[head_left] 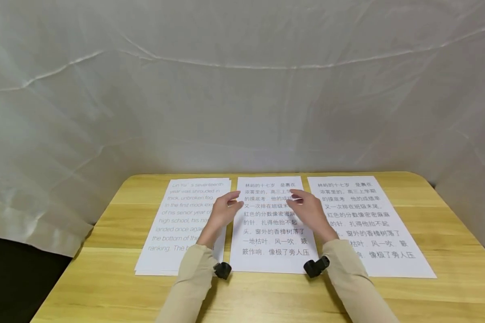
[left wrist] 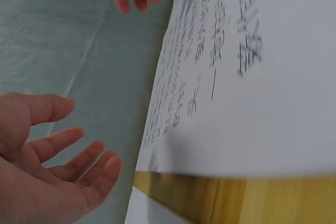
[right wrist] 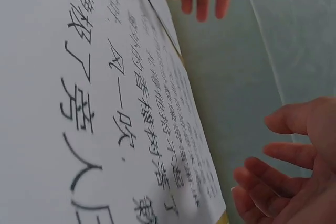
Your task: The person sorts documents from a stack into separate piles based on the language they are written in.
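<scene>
Three white printed stacks or sheets lie side by side on the wooden table. The left sheet (head_left: 174, 229) carries English text, with another sheet's edge peeking out beneath it. Chinese characters cover the middle sheet (head_left: 266, 264) and the right sheet (head_left: 363, 215). My left hand (head_left: 224, 211) hovers above the gap between the left and middle sheets, fingers loosely bent, holding nothing. Over the right edge of the middle sheet hangs my right hand (head_left: 309, 211), its thumb apart from the fingers and nothing between them. Both wrist views show the hands (left wrist: 63, 166) (right wrist: 294, 171) raised above the paper, palms facing inward.
The wooden table (head_left: 258, 296) has rounded far corners. Behind it hangs a wrinkled pale grey curtain (head_left: 242, 112), which also runs along both sides. A dark area (head_left: 16, 278) lies beyond the table's left edge. Small black cameras (head_left: 222, 270) sit at the wrists.
</scene>
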### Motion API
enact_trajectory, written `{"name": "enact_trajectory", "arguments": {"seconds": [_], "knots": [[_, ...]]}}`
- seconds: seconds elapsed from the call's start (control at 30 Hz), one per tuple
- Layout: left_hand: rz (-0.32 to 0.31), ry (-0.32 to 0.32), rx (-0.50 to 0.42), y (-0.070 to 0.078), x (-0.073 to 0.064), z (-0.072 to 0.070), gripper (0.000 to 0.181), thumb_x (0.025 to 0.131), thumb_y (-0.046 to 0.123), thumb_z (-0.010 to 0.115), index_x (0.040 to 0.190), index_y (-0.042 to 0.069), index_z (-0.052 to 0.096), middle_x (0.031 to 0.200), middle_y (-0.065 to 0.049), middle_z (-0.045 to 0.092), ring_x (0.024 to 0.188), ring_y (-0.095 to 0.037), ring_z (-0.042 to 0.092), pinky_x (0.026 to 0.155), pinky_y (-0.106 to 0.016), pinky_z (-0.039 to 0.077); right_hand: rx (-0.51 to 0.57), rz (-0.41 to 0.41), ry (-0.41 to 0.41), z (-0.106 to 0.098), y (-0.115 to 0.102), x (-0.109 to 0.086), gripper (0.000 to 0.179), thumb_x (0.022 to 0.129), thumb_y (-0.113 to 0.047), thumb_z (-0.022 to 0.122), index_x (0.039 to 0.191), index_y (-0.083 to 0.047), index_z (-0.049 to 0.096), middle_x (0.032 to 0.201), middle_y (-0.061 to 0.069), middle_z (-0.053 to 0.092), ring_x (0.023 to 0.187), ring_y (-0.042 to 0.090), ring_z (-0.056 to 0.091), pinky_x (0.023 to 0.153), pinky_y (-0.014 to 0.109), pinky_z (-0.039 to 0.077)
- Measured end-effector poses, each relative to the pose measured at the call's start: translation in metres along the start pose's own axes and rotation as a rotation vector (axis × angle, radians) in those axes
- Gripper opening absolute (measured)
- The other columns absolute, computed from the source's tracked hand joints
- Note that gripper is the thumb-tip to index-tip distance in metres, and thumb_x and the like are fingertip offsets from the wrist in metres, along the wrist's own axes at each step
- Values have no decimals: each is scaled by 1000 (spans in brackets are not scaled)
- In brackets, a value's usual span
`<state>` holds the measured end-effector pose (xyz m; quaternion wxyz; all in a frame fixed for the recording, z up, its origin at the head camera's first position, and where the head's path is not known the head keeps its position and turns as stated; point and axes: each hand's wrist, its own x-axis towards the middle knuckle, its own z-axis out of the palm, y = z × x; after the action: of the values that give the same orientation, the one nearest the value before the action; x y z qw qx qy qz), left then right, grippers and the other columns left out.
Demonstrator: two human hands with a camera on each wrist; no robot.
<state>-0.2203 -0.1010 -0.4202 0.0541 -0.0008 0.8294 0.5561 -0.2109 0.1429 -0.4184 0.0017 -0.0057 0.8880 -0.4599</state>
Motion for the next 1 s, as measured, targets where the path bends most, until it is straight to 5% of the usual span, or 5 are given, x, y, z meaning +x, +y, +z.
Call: {"name": "enact_trajectory", "arguments": {"seconds": [0.43,0.7,1.0], "knots": [[-64,94,-157,-2,5,16,41,93,12,61,133,5,57,131,-12,57,116,-27,53,96,-39,46,-16,32,41,-18,29,-7,44,96,-19,57,135,2,53,128,22,56,116,36,53,95,47,45],[40,157,27,-7,5,17,40,92,9,62,131,0,58,126,-15,59,111,-30,57,92,-39,49,-32,34,44,-28,38,-4,43,96,-17,59,132,4,55,121,22,59,110,35,56,84,38,50],[23,123,136,-19,7,13,40,91,6,62,129,-5,58,121,-21,61,109,-33,58,89,-39,51,-57,8,23,-26,48,-4,42,95,-13,59,131,7,54,113,21,62,104,34,57,84,40,49]]}}
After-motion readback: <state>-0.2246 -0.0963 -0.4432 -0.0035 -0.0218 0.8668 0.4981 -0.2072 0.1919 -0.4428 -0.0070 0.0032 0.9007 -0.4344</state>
